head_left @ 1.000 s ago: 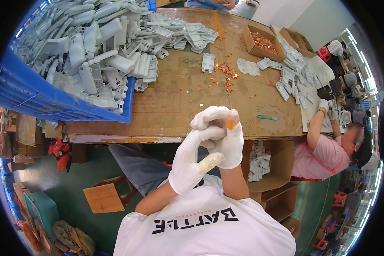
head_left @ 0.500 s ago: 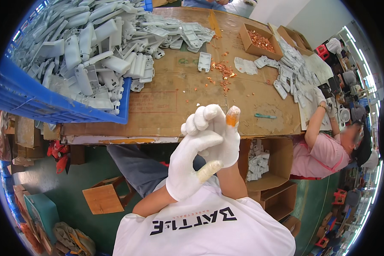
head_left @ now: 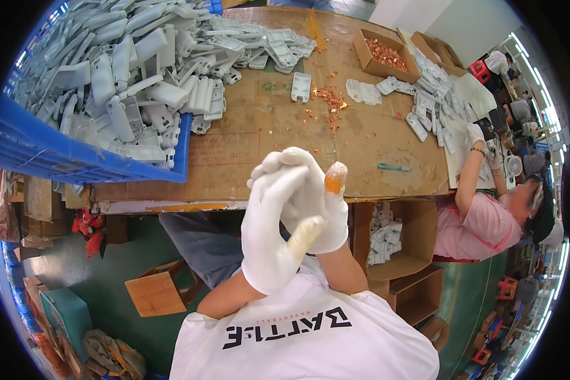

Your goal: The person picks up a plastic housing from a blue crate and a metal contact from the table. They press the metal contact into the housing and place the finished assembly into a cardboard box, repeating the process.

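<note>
Tabletop (head_left: pixel 234 155) spans ahead of me; blue crate (head_left: pixel 76 145) sits at left, heaped with pale housings (head_left: pixel 101 79). My left hand (head_left: pixel 269 228) overlaps my right hand (head_left: pixel 331 221) by the near edge: fingers long, thumbs spread wide. No object visible in either; can't tell what's between the palms. Lone housing (head_left: pixel 301 87) lies straight ahead past the fingertips, apart from both, long axis roughly away from me. Teal tool (head_left: pixel 394 167) lies off right, long axis left-right, left end toward my right hand, which is nearer. Copper bits (head_left: pixel 334 101) scatter just right of the lone housing.
</note>
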The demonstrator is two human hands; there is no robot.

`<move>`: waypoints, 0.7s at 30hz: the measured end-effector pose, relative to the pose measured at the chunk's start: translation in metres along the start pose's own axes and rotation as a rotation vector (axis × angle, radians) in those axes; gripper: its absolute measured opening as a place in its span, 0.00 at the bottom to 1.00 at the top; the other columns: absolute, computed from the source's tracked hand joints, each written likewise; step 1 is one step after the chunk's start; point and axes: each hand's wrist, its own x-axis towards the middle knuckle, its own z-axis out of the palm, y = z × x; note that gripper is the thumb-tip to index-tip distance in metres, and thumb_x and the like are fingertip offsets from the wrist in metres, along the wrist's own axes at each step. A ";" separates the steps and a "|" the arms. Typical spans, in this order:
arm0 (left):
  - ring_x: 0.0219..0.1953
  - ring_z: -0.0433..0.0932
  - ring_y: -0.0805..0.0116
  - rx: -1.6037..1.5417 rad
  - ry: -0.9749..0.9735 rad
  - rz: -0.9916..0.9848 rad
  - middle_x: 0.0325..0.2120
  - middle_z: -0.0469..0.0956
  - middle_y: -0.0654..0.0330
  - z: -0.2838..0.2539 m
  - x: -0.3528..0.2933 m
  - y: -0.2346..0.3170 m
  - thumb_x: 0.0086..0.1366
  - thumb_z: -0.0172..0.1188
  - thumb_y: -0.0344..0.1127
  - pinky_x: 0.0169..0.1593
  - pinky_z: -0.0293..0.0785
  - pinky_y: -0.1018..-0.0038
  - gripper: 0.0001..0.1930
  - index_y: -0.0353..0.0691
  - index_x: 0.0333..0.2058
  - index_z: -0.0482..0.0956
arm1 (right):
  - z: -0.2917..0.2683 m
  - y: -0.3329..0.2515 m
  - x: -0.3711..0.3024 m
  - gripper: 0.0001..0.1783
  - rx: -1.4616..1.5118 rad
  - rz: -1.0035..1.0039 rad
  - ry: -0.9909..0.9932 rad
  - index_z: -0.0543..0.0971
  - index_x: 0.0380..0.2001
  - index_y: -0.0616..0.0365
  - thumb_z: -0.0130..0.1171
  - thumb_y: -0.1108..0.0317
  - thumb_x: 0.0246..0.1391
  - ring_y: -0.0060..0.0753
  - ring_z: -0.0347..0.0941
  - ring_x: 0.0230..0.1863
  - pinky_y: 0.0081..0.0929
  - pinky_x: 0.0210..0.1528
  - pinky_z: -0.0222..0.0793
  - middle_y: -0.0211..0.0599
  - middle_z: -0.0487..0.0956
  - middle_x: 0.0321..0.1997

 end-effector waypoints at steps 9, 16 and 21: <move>0.50 0.76 0.61 -0.362 -0.169 -0.255 0.44 0.77 0.49 0.008 0.022 0.000 0.62 0.60 0.27 0.53 0.70 0.70 0.21 0.34 0.55 0.72 | 0.011 0.007 -0.004 0.40 -0.111 0.023 0.146 0.58 0.67 0.53 0.49 0.39 0.61 0.54 0.59 0.67 0.51 0.65 0.60 0.48 0.60 0.68; 0.44 0.76 0.70 -0.460 -0.080 -0.416 0.41 0.79 0.58 0.009 0.018 0.006 0.62 0.61 0.33 0.50 0.70 0.76 0.19 0.30 0.50 0.77 | 0.022 0.010 -0.005 0.40 -0.301 -0.036 0.224 0.56 0.67 0.54 0.41 0.37 0.63 0.59 0.60 0.65 0.56 0.64 0.60 0.49 0.61 0.67; 0.39 0.74 0.75 -0.529 -0.018 -0.459 0.34 0.77 0.61 0.009 0.026 0.013 0.63 0.60 0.32 0.46 0.69 0.80 0.14 0.31 0.45 0.78 | 0.022 0.007 -0.002 0.42 -0.258 0.022 0.227 0.55 0.68 0.54 0.44 0.36 0.61 0.57 0.62 0.65 0.54 0.63 0.63 0.50 0.61 0.67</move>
